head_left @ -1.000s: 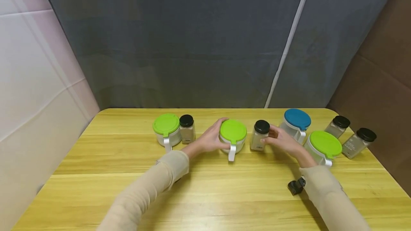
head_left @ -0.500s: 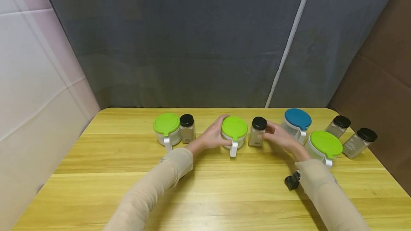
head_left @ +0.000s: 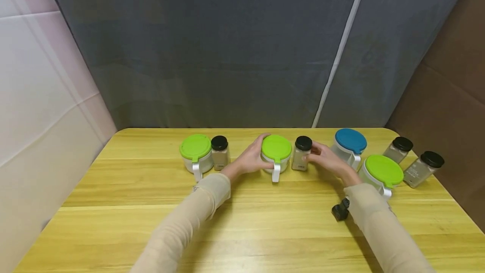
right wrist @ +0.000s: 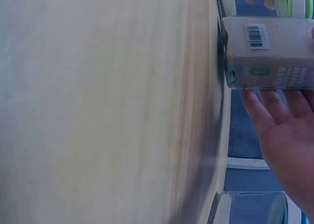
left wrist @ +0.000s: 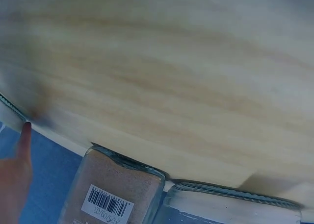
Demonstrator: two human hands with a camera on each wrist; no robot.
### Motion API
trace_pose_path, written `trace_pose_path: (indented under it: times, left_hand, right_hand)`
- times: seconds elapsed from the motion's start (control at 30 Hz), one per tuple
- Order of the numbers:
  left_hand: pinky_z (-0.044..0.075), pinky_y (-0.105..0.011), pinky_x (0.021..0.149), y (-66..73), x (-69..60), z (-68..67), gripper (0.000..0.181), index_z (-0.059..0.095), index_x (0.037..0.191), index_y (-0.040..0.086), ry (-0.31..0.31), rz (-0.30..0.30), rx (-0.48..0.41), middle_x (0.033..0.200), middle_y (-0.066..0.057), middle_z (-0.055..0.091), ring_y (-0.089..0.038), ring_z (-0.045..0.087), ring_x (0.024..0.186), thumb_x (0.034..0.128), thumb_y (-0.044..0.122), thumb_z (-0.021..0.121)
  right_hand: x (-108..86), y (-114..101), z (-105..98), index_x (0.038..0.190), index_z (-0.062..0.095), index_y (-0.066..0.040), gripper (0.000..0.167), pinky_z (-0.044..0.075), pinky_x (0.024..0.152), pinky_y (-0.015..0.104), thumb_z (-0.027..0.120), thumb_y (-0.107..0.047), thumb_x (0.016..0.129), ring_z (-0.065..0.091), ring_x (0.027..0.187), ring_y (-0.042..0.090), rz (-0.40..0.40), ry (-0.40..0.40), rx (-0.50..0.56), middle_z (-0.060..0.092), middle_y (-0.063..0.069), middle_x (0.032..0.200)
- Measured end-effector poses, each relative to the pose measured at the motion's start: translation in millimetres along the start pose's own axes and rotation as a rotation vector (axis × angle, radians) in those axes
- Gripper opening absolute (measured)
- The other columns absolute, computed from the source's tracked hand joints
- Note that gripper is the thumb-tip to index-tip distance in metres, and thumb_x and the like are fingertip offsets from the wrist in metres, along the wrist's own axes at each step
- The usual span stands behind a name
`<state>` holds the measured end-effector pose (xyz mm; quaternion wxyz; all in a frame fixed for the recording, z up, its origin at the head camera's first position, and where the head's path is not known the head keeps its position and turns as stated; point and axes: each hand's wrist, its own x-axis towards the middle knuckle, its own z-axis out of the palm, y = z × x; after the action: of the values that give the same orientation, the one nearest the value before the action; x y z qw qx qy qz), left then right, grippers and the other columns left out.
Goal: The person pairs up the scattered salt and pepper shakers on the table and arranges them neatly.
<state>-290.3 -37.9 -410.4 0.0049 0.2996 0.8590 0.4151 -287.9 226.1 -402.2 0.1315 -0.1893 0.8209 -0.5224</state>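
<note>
Currently, right hand (head_left: 327, 160): fingers pinching the pepper jar (head_left: 300, 161).
Left hand (head_left: 251, 159): thumb and fingers gripping the green-lidded canister (head_left: 276, 148).
Jar and canister: standing near the tabletop's (head_left: 257, 226) far edge, apparently being lined up; next, seemingly calling for gentle release.

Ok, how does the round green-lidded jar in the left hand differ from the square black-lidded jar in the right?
The round green-lidded jar has a white handle; the square black-lidded jar shows none. The green-lidded jar is wider than the black-lidded jar. Both are upright and capped.
</note>
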Motion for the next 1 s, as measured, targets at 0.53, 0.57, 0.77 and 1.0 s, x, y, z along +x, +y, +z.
trace_pose_path:
  times: [0.53, 0.57, 0.77, 1.0]
  left_hand:
    - [0.026, -0.034, 0.098, -0.2, 7.0, -2.4, 0.094, 0.015, 0.136, 0.003, -0.031, -0.066, 0.001, 0.13, -0.015, 0.035, -0.023, 0.036, 0.117, 0.0675, 0.023, 0.076]
    - [0.026, -0.034, 0.098, -0.2, 7.4, -2.5, 0.094, 0.016, 0.136, 0.003, -0.03, -0.067, -0.001, 0.13, -0.015, 0.035, -0.023, 0.036, 0.117, 0.0674, 0.022, 0.076]
    - [0.025, -0.034, 0.098, -1.7, 9.2, -2.1, 0.094, 0.015, 0.137, 0.004, -0.025, -0.063, 0.0, 0.131, -0.015, 0.034, -0.023, 0.035, 0.118, 0.0672, 0.023, 0.076]
    - [0.024, -0.033, 0.099, -1.8, 11.0, -3.2, 0.095, 0.016, 0.136, 0.003, -0.023, -0.06, -0.023, 0.131, -0.015, 0.034, -0.023, 0.036, 0.118, 0.0665, 0.021, 0.077]
  right_hand:
    - [9.6, -1, 1, 0.136, 0.027, 0.0, 0.063, 0.023, 0.098, 0.047, 0.058, -0.015, 0.082, 0.028, 0.122, 0.034, 0.047, -0.022, 0.053, 0.032, 0.021, 0.134]
    - [9.8, -1, 1, 0.135, 0.028, 0.0, 0.063, 0.023, 0.098, 0.046, 0.058, -0.016, 0.082, 0.028, 0.122, 0.033, 0.049, -0.019, 0.051, 0.032, 0.021, 0.134]
    - [11.1, -1, 0, 0.133, 0.03, 0.001, 0.063, 0.023, 0.098, 0.047, 0.058, -0.019, 0.081, 0.03, 0.12, 0.034, 0.05, -0.018, 0.058, 0.034, 0.022, 0.132]
    - [12.3, -2, -1, 0.135, 0.027, 0.0, 0.066, 0.02, 0.098, 0.048, 0.059, -0.019, 0.081, 0.027, 0.122, 0.035, 0.066, -0.029, 0.058, 0.031, 0.023, 0.134]
